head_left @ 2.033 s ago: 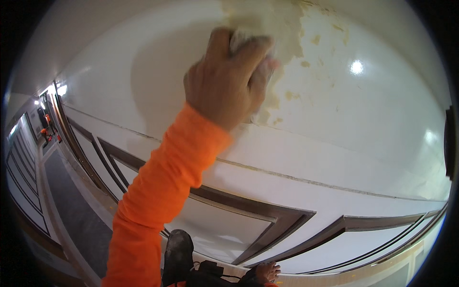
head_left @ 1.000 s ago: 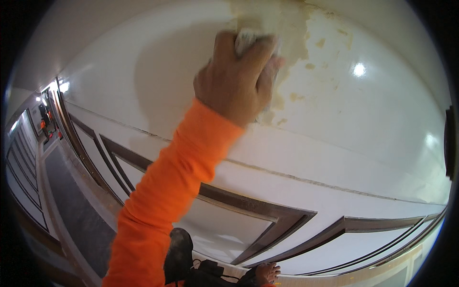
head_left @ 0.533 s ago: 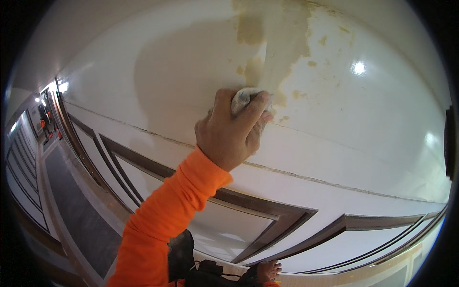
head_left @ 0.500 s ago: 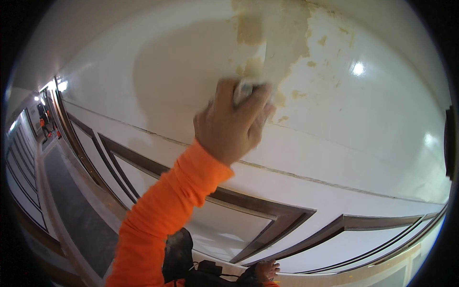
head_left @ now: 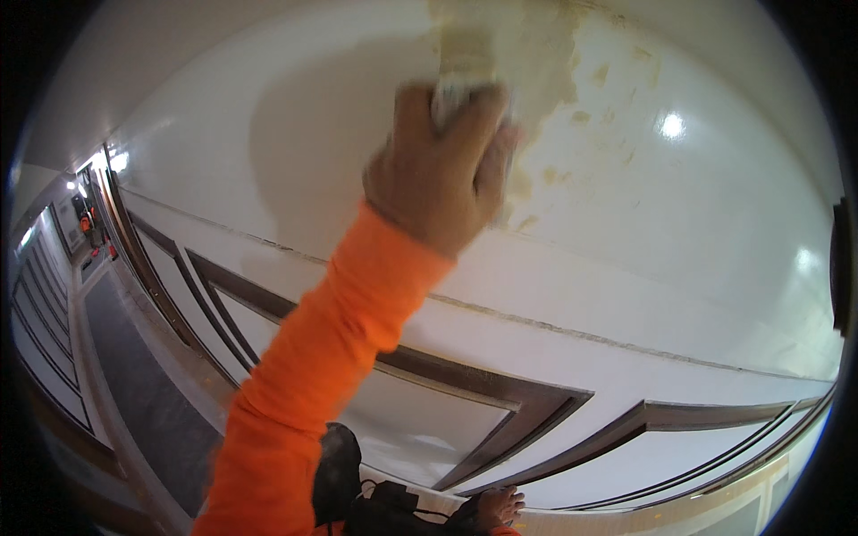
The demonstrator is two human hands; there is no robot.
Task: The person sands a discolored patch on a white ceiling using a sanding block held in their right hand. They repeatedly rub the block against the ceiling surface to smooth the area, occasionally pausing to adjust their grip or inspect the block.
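My left hand [head_left: 442, 165], in an orange sleeve, is raised against the off-white wall [head_left: 340, 143]. Its fingers are closed around a small pale, block-like thing [head_left: 451, 98], blurred and mostly covered by the fingers, so its kind is unclear. Tan, uneven filler patches [head_left: 466, 52] spread over the wall around and above the hand. Down at the bottom, my right hand [head_left: 500, 506] rests low by my dark trousers [head_left: 337, 469], small in view. Its fingers are apart and nothing shows in them.
Below a cracked horizontal seam [head_left: 581, 332], dark brown panel mouldings [head_left: 483, 380] run along the wall. A corridor with a grey floor strip [head_left: 143, 384] stretches away at left. Far down it stands a person in orange [head_left: 88, 223]. A dark fixture [head_left: 841, 268] sits at the right edge.
My left hand has slid up the wall with the pale thing, over the tan patch. The right hand stays where it was. The far person in the corridor has shifted slightly.
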